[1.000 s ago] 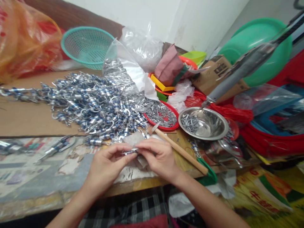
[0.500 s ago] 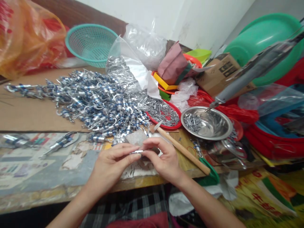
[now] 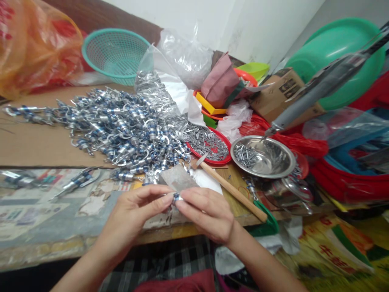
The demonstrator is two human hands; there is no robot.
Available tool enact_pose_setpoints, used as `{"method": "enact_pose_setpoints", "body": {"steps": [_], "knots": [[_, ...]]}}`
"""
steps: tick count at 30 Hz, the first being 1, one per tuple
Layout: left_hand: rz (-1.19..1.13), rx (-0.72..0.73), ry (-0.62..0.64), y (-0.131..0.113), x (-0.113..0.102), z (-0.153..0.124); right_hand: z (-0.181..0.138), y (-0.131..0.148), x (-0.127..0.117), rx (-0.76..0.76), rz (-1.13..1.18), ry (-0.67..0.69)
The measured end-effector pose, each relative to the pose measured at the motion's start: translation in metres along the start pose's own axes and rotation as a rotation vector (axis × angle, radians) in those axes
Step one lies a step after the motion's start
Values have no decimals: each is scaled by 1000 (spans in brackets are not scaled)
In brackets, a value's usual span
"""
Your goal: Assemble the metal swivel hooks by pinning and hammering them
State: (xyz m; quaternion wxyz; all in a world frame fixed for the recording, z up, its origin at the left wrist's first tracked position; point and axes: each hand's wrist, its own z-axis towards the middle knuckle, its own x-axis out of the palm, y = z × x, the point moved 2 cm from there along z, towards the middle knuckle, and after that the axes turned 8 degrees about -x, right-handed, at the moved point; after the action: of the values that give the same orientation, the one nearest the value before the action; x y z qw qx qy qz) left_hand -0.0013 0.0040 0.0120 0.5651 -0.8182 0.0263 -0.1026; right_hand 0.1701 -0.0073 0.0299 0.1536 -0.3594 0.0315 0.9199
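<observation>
Between my fingertips is a small silver metal fitting with a blue band (image 3: 176,197), mostly hidden by the fingers. My left hand (image 3: 138,211) pinches its left end, and my right hand (image 3: 209,213) closes on its right end. Just beyond the hands lies a flat grey metal block (image 3: 179,177). A hammer (image 3: 234,191) with a wooden handle rests to the right of my right hand. Behind and to the left spreads a big pile of silver and blue hook fittings (image 3: 121,129) of similar look.
A red tray (image 3: 228,156) holds many small metal parts. Beside it, a steel bowl (image 3: 278,172) contains loose pins, with a grey hand tool (image 3: 316,95) hanging over it. A turquoise basket (image 3: 115,75) stands behind the pile. Two fittings (image 3: 75,184) lie near the left front.
The piece has been turned, and its blue band now shows. My right fingers have straightened and come closer to the left ones, uncovering more of the metal block.
</observation>
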Motion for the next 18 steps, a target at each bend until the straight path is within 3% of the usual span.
{"method": "enact_pose_setpoints", "body": {"steps": [5,11,18], "knots": [[100,85,4,-5,-6,-3,1,2,4,77,49,-83],[137,78,62,-4,-5,-6,-3,1,3,103,106,-60],[-205,-74,-165,17,6,-3,0,7,7,369,164,4]]}}
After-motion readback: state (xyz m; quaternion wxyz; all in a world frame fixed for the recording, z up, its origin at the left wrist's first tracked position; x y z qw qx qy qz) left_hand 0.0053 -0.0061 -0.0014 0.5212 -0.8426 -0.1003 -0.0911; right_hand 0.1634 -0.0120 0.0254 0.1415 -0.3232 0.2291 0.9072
